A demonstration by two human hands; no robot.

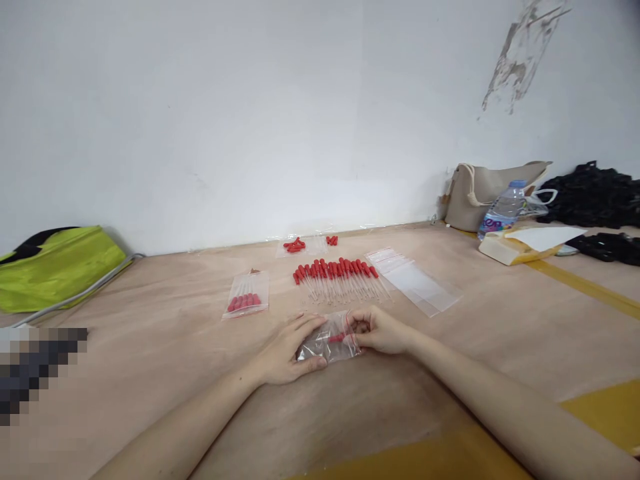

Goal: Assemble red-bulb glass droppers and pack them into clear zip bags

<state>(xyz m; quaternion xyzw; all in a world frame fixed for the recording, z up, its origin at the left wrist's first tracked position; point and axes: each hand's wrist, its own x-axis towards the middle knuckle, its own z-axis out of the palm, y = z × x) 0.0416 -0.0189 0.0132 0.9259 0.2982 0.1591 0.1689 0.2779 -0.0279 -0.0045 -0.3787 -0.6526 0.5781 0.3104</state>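
A clear zip bag (327, 353) with a red seal line lies flat in front of me. My left hand (290, 350) rests over its left side, fingers and thumb stretched apart and pressing it down. At the bag's mouth, my right hand (373, 330) is closed in a pinch on a dropper with a red bulb (337, 338); the bulb shows at the bag, the rest is hidden by the fingers. Just beyond lies a row of several thin clear droppers (340, 280) with red bulbs. To the left, a filled zip bag (245, 300) holds several more.
Flat zip bags (415, 280) lie to the right of the row. Loose red bulbs (295, 245) sit on plastic near the wall. Farther right are a water bottle (503, 210), a beige bag (463, 197) and a tissue pack (520, 248). A yellow-green bag (65, 267) lies left.
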